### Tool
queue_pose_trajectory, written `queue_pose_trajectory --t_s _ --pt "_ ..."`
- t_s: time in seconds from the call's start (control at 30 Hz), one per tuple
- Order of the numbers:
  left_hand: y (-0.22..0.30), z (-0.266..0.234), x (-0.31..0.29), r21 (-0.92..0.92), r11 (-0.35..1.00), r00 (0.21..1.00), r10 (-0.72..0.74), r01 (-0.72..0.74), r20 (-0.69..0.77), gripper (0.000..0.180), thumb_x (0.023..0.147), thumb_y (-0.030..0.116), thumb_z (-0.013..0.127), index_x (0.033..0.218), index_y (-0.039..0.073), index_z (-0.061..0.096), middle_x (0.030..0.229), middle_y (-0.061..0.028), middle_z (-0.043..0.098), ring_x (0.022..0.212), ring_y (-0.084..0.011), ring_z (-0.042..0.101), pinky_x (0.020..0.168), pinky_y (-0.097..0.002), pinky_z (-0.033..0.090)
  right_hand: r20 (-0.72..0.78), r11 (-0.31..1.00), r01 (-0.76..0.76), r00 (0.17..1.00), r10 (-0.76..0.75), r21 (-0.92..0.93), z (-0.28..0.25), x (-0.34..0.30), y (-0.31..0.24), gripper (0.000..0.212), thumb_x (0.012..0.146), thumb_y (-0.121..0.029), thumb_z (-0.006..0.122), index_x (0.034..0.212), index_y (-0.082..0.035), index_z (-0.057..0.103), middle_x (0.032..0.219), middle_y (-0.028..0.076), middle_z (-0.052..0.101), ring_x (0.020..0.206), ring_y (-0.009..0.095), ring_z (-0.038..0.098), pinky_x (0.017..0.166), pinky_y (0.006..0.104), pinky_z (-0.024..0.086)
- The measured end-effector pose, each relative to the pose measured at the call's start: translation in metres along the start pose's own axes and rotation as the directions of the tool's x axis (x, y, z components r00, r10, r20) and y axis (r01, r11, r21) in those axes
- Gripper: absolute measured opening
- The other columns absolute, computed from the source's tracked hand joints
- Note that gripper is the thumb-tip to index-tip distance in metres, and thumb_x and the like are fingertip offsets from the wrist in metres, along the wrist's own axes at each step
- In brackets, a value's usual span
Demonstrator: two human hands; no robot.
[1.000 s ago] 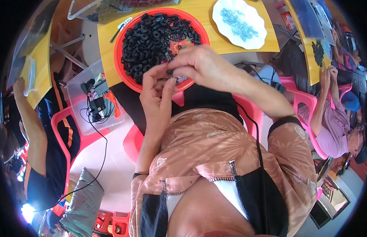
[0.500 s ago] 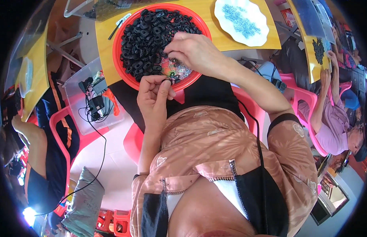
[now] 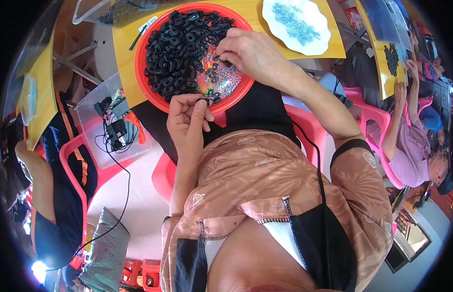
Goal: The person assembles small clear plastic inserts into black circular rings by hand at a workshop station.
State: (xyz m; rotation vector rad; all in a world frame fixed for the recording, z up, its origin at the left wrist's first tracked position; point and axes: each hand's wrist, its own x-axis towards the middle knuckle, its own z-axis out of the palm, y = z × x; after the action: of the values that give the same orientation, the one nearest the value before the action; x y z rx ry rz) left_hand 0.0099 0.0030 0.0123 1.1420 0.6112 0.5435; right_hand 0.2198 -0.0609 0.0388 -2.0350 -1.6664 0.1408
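Observation:
A round red tray (image 3: 141, 73) rests on the yellow table, its near rim over my lap. A heap of black rubber rings (image 3: 182, 39) fills its left half; small black pieces lie scattered on its patterned right part. My right hand (image 3: 251, 53) reaches into the tray, fingertips pinched on a small black piece near the heap's edge. My left hand (image 3: 187, 121) hovers at the tray's near rim, fingers curled with thumb and fingertips pressed on a small black part.
A white scalloped plate (image 3: 297, 24) of blue-grey bits sits on the table to the right. A clear box (image 3: 109, 121) with cables stands on the floor at left. Pink chairs surround me; one person sits at right, another at left.
Both hands were together above the tray. My right hand has reached forward into the tray to the rings, and my left hand has dropped back to the near rim.

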Motion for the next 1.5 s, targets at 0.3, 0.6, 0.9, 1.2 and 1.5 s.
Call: queue_pose_trajectory --t_s 0.3,0.6,0.9,1.2,1.5 --pt "-0.001 0.001 0.000 -0.006 1.000 1.000 0.012 -0.012 -0.019 0.008 0.093 0.005 0.056 0.099 0.001 0.054 0.078 -0.0054 0.060 0.060 -0.0063 0.053 0.045 -0.0161 0.036 0.082 0.995 0.043 0.996 -0.036 -0.093 -0.001 0.003 -0.012 0.009 0.077 -0.009 0.064 0.083 -0.003 0.066 0.081 0.013 0.060 0.075 0.033 0.063 0.062 0.0434 0.050" --pt "-0.003 -0.001 0.000 -0.015 1.000 1.000 0.001 -0.001 0.010 0.010 0.092 0.004 0.058 0.100 0.001 0.052 0.083 -0.0054 0.060 0.062 -0.0066 0.055 0.045 -0.0167 0.040 0.201 0.996 0.079 0.976 -0.084 0.032 0.022 0.003 -0.023 0.007 0.080 -0.008 0.064 0.083 -0.002 0.063 0.080 0.013 0.056 0.073 0.034 0.060 0.064 0.0435 0.049" --pt "0.003 -0.001 0.001 -0.065 0.997 0.999 -0.037 0.037 0.004 0.016 0.092 0.003 0.056 0.107 -0.001 0.052 0.088 -0.0083 0.063 0.063 -0.0084 0.058 0.048 -0.0170 0.042 0.157 0.734 -0.202 0.979 0.130 0.648 0.010 -0.008 -0.029 0.011 0.081 -0.006 0.066 0.090 0.001 0.069 0.082 0.015 0.068 0.075 0.020 0.068 0.067 0.0288 0.052" --pt "-0.001 -0.004 0.001 -0.107 0.994 1.000 -0.020 0.019 -0.005 0.017 0.092 0.003 0.056 0.109 -0.002 0.052 0.091 -0.0097 0.065 0.064 -0.0094 0.059 0.049 -0.0174 0.042 0.115 0.702 -0.144 0.989 0.088 0.697 0.001 -0.022 -0.048 0.014 0.081 -0.001 0.065 0.095 0.002 0.065 0.080 0.010 0.068 0.073 0.013 0.066 0.064 0.0263 0.051" --pt "-0.002 -0.004 0.001 -0.092 0.996 1.000 -0.011 0.010 -0.004 0.015 0.092 0.003 0.056 0.106 -0.001 0.052 0.084 -0.0078 0.064 0.062 -0.0092 0.059 0.048 -0.0179 0.043 0.177 0.688 -0.238 0.971 0.159 0.686 -0.001 -0.025 -0.054 0.024 0.079 0.002 0.065 0.102 0.001 0.060 0.072 0.007 0.066 0.068 0.010 0.064 0.060 0.0250 0.049"
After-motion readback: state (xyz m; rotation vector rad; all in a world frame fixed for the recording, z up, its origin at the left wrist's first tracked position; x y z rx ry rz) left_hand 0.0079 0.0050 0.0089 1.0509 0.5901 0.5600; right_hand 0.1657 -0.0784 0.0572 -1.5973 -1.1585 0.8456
